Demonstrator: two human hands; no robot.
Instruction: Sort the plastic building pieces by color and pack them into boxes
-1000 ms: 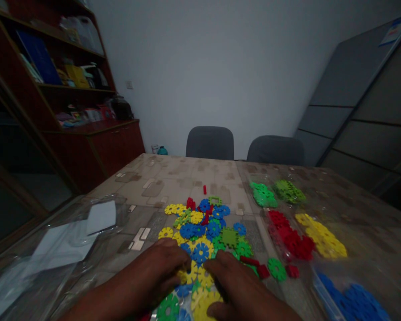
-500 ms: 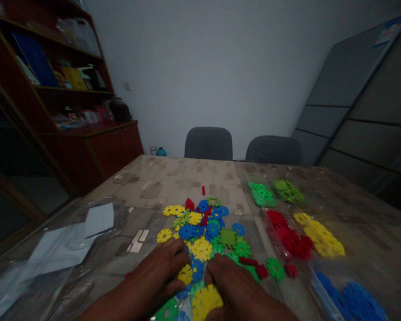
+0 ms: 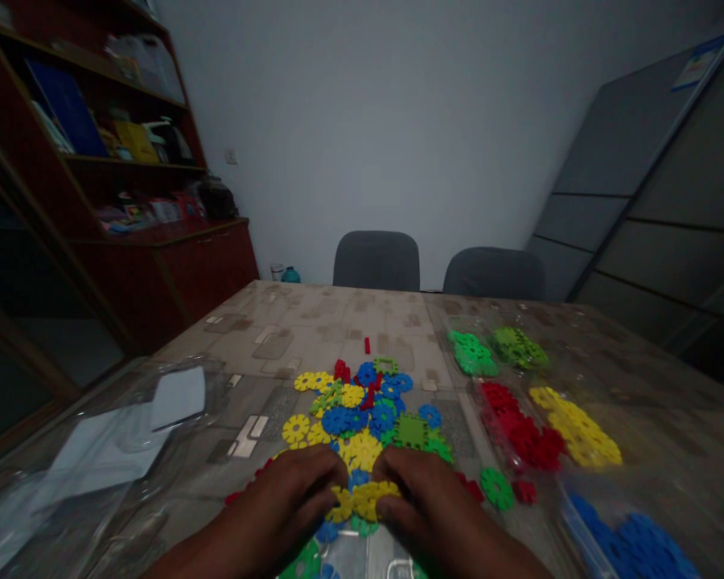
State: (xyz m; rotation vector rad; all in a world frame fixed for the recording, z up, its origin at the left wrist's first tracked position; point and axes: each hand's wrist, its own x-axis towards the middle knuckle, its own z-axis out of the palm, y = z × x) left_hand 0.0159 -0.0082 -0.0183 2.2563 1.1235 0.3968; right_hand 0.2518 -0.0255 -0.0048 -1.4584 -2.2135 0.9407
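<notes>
While the left hand (image 3: 283,498) and the right hand (image 3: 428,503) curve down side by side at the near edge of a heap of plastic snowflake-shaped interlocking discs (image 3: 362,418), their fingertips almost meet over a few yellow discs (image 3: 368,498). Each grip is narrow, with the fingers bent onto the yellow pieces, but I cannot tell whether either hand truly holds them. The heap lies on a patterned worktop (image 3: 314,322), mixes yellow, blue, green and red pieces, and runs under the hands toward the bottom of the view. A lone red piece (image 3: 368,346) sits just beyond it. To the right, a green disc (image 3: 496,488) and a red block (image 3: 524,491) lie loose near a bag of green pieces (image 3: 471,354), a bag of red pieces (image 3: 516,426), a bag of yellow pieces (image 3: 576,426) and a bag of blue pieces (image 3: 633,547). Left of the hands lies a clear plastic bag (image 3: 126,426). Two grey chairs (image 3: 377,261) stand past the worktop's far side.
</notes>
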